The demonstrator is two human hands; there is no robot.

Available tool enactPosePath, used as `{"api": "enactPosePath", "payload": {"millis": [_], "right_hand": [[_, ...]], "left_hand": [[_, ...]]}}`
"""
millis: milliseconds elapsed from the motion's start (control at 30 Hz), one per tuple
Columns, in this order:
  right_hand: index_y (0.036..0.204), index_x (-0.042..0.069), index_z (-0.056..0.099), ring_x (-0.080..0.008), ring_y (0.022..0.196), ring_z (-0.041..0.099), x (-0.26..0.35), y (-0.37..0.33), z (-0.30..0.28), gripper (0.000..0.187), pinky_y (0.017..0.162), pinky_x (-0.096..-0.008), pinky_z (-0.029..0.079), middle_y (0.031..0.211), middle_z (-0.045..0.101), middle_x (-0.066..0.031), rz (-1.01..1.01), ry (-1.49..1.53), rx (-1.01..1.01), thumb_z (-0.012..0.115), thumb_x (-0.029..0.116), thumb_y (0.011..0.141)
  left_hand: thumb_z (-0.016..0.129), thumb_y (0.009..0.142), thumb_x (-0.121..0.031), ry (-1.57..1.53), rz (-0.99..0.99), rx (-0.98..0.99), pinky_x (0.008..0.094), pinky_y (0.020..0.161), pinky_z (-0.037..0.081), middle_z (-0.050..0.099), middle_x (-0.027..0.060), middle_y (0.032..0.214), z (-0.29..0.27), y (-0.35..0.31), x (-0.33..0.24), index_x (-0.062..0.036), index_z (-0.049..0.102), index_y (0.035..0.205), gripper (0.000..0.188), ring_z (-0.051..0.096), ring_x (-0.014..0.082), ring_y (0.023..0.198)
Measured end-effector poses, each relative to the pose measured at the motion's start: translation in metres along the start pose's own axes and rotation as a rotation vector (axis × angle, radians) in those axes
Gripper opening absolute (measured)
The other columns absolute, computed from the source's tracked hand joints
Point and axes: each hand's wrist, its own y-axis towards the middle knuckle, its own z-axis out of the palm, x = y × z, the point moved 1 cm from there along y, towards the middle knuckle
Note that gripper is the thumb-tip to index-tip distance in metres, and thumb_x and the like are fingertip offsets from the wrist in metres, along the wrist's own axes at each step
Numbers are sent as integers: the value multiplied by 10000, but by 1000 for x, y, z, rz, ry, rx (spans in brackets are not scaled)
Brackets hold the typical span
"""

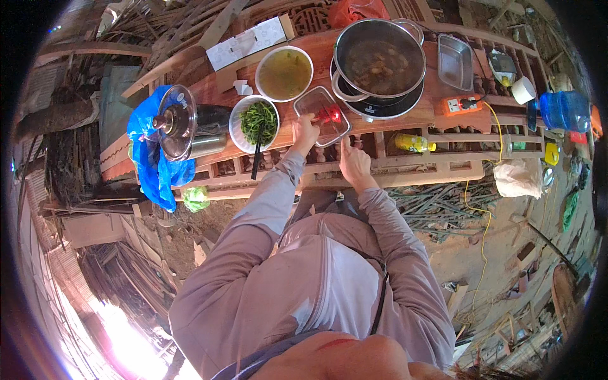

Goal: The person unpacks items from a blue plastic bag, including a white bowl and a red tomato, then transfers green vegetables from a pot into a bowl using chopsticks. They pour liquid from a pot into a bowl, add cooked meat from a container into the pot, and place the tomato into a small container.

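Note:
In front of me on the wooden bench stands a clear rectangular plastic container [305,103]. My left hand [305,133] reaches over its left side, fingers pinched at a bright red piece of food [330,114]. From the right comes my right hand [356,166], closed, with its index finger stretched forward along a thin knife [337,128]; the blade points at the red piece and its handle is hidden in the palm. To the left, a white bowl of green vegetables [258,123] has dark chopsticks [256,158] leaning on its rim. A bowl of yellowish soup [284,73] sits behind.
A large steel pot [380,60] of brown broth stands on a black cooker [405,104] at right. Beyond are a metal tray [455,62], orange power strip [462,106] and yellow bottle [415,143]. A glass lid [175,123] and blue plastic bag [151,166] are far left.

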Motion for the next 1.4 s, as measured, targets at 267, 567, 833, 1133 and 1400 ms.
{"api": "enactPosePath", "payload": {"millis": [267,567,833,1133,1400], "right_hand": [[1033,46,417,-326,575,642,6,35,26,227,485,-440,506,616,625,-170,14,31,-48,500,109,831],[1038,32,422,-303,629,673,11,-5,22,190,510,-383,546,675,656,-156,107,-54,123,472,114,874],[968,41,369,-388,634,642,0,-2,17,211,547,-476,516,661,631,-203,120,83,92,513,100,826],[972,43,368,-402,637,634,7,-15,-5,211,526,-478,511,651,615,-222,82,69,58,505,89,818],[993,38,413,-342,573,641,5,8,8,215,469,-421,514,612,621,-175,42,37,-15,519,98,816]], "left_hand": [[674,730,-199,-135,-3,50,342,779,516,665,215,928,-10,7,-11,38,662,997,357,666,286,858],[750,657,-299,-245,-105,-4,335,724,515,687,171,853,-12,4,-12,19,676,953,440,677,239,778],[744,681,-265,-387,-63,-128,353,694,508,687,146,801,-21,-23,-34,0,673,925,368,665,253,739],[740,664,-225,-169,-165,-68,406,621,484,645,207,715,11,1,-1,-18,681,821,266,645,336,692],[727,646,-284,-120,-199,34,398,622,490,646,200,687,-8,3,-22,-8,690,823,330,646,298,649]]}}
